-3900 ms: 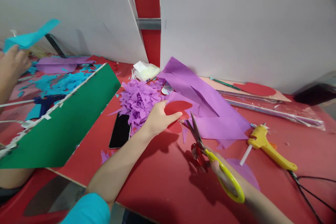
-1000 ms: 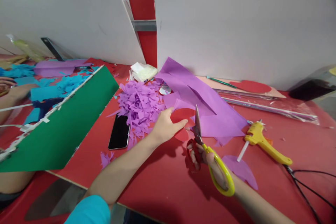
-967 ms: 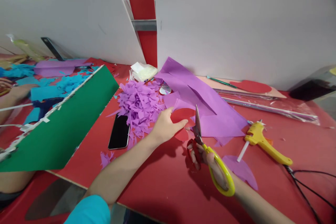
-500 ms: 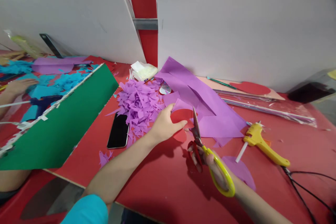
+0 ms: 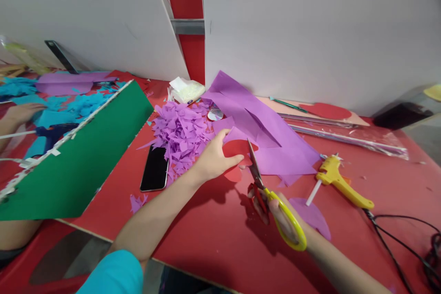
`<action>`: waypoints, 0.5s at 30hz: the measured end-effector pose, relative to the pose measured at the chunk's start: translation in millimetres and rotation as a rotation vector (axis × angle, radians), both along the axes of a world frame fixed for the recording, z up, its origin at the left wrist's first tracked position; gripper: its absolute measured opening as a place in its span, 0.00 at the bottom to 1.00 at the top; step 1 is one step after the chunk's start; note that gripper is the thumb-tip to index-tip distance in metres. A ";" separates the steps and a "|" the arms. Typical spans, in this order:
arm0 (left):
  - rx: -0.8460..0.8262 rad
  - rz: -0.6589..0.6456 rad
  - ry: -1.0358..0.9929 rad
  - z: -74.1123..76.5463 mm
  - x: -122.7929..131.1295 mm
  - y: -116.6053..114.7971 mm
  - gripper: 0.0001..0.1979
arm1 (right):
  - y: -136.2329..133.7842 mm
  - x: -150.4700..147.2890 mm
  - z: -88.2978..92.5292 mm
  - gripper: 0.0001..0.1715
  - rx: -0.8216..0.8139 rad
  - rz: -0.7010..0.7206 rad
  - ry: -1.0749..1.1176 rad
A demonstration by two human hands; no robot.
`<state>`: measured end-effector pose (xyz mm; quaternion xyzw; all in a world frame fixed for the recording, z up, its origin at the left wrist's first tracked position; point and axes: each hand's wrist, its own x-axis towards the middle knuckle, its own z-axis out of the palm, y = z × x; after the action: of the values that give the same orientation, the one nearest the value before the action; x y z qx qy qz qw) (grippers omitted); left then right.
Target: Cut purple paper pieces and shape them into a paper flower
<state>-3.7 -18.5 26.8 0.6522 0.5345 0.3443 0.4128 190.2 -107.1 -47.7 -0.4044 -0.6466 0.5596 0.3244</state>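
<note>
My left hand (image 5: 214, 158) pinches a red paper cutout (image 5: 237, 148) with a rounded edge between thumb and fingers. A purple paper piece (image 5: 230, 135) shows behind it, and I cannot tell whether the fingers hold that too. My right hand (image 5: 278, 215) grips scissors (image 5: 255, 172) with one yellow and one red handle loop. Their blades point up and away, against the right side of the red paper. Beside my left hand lies a heap of cut purple paper scraps (image 5: 182, 128). A large purple sheet (image 5: 275, 158) lies behind both hands.
A yellow glue gun (image 5: 339, 181) with its cord rests at right, by a purple paper piece (image 5: 312, 213). Left are a phone (image 5: 154, 170) and a slanted green board (image 5: 86, 161). Beyond that board another person's hand (image 5: 25, 115) is near blue scraps. White panels (image 5: 310, 32) stand behind.
The view has shifted slightly, so most things sit a little higher and further left. Both hands keep their holds, and the scissor blades remain at the red paper.
</note>
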 end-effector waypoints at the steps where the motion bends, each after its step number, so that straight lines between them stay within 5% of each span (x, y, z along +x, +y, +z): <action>1: 0.006 -0.009 0.001 0.3 -0.4 0.0 0.37 | 0.1 0.1 2.0 0.36 0.009 -0.001 -0.017; 8: -0.019 0.007 -0.018 5.4 -0.8 -1.1 0.37 | -1.0 5.0 15.0 0.32 0.035 -0.035 -0.111; 15: -0.098 -0.063 0.006 9.7 -3.7 -1.9 0.40 | -2.0 22.0 2.6 0.27 -0.035 0.004 -0.186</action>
<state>-7.3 -20.4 36.4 0.6489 0.5311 0.3026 0.4531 212.2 -109.0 -45.1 -0.4587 -0.6648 0.5318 0.2547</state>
